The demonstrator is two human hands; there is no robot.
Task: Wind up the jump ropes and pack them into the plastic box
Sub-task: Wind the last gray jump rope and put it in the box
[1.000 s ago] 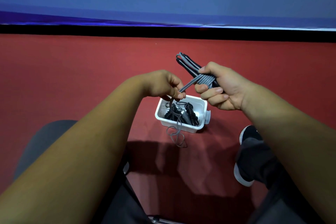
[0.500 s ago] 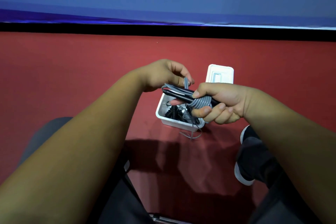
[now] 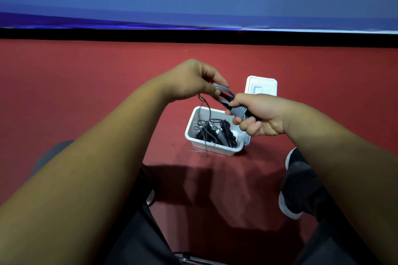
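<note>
A grey jump rope [image 3: 238, 111] is coiled around its black handles, and my right hand [image 3: 257, 115] grips that bundle just above the white plastic box [image 3: 190, 130]. My left hand [image 3: 193, 80] pinches the rope's loose grey cord at the bundle's far end. A thin tail of cord [image 3: 204, 135] hangs from it down past the box's front wall to the floor. Several wound black jump ropes [image 3: 217, 133] lie inside the box.
The box's white lid [image 3: 261, 85] lies on the red floor just behind the box. My black shoe [image 3: 296, 185] rests to the right, and my dark-trousered legs fill the bottom. A black strip and a blue banner run along the far edge.
Both hands came down over the box and the lid came into sight. My right hand has turned the bundle flat, and my left hand has carried the cord round to its far end.
</note>
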